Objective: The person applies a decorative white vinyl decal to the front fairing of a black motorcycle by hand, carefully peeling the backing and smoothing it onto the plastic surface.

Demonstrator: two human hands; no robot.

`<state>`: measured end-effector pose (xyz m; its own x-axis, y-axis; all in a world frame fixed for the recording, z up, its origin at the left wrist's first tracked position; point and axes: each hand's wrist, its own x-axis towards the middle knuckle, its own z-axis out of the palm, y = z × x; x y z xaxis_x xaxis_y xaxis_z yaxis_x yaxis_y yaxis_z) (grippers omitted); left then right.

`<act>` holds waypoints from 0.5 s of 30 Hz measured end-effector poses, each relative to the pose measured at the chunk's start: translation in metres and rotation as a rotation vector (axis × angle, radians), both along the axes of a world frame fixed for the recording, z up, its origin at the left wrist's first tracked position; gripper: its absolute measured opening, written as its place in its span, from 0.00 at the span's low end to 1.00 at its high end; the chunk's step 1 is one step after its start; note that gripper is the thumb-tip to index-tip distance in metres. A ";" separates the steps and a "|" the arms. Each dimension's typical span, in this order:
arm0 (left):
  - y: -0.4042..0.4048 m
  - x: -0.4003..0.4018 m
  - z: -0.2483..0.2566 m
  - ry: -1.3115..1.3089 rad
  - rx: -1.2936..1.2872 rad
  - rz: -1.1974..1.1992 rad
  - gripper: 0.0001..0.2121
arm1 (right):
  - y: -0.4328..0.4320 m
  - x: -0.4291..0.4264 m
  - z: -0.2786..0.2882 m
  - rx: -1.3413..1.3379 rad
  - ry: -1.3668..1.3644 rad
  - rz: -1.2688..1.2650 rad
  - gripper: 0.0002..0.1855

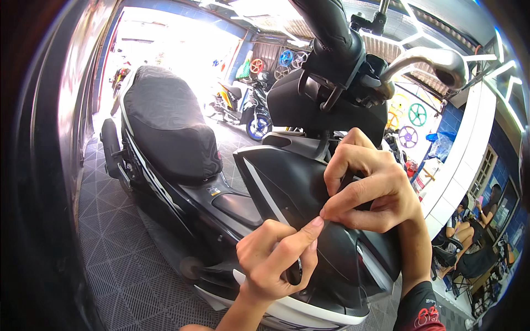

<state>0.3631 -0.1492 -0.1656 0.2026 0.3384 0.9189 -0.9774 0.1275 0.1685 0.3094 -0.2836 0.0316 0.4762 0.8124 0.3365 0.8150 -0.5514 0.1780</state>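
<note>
My left hand (pixel 277 258) and my right hand (pixel 372 190) meet at their fingertips above the black side panel of a motor scooter's front fairing (pixel 290 178). Thumb and fingers are pinched together on both. Anything small between the fingertips is too hidden to make out. A dark shape shows under the curled fingers of my left hand; whether it is an object or the panel behind cannot be told. Over my right hand rises the handlebar with its black rubber grip (pixel 327 25) and a silver brake lever (pixel 430 62).
The scooter's black seat (pixel 165 103) lies left, beyond the floorboard tunnel (pixel 236 207). A reflective sheet-like surface (pixel 78 62) borders the left side. Another scooter (pixel 252 107) and coloured wheels (pixel 285 58) are behind. Two people (pixel 459 227) sit at right. The floor has grid tiles (pixel 124 269).
</note>
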 end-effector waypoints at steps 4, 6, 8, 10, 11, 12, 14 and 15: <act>0.000 -0.001 0.003 0.011 -0.013 -0.003 0.17 | 0.000 -0.001 -0.003 0.040 0.004 -0.016 0.12; 0.000 -0.001 0.003 0.013 -0.030 -0.007 0.19 | 0.000 -0.002 -0.003 0.037 0.016 -0.027 0.12; -0.001 -0.002 0.002 0.042 -0.023 -0.044 0.16 | -0.002 -0.001 -0.003 0.040 0.020 -0.023 0.11; -0.001 -0.001 -0.001 0.042 -0.017 -0.050 0.14 | -0.003 -0.001 -0.004 0.040 0.021 -0.018 0.11; -0.001 -0.001 -0.002 0.041 -0.012 -0.056 0.13 | -0.004 -0.002 -0.005 0.045 0.017 -0.021 0.11; -0.001 -0.001 -0.001 0.039 -0.012 -0.058 0.13 | -0.004 -0.002 -0.005 0.051 0.013 -0.024 0.11; -0.001 -0.001 0.000 0.012 -0.031 -0.069 0.12 | -0.004 -0.003 -0.004 0.048 0.017 -0.026 0.11; -0.001 0.000 -0.001 0.013 -0.027 -0.066 0.12 | -0.004 -0.003 -0.004 0.044 0.023 -0.026 0.10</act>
<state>0.3631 -0.1501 -0.1668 0.2366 0.3491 0.9067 -0.9646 0.1960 0.1763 0.3061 -0.2875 0.0278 0.5050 0.7844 0.3600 0.8040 -0.5792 0.1342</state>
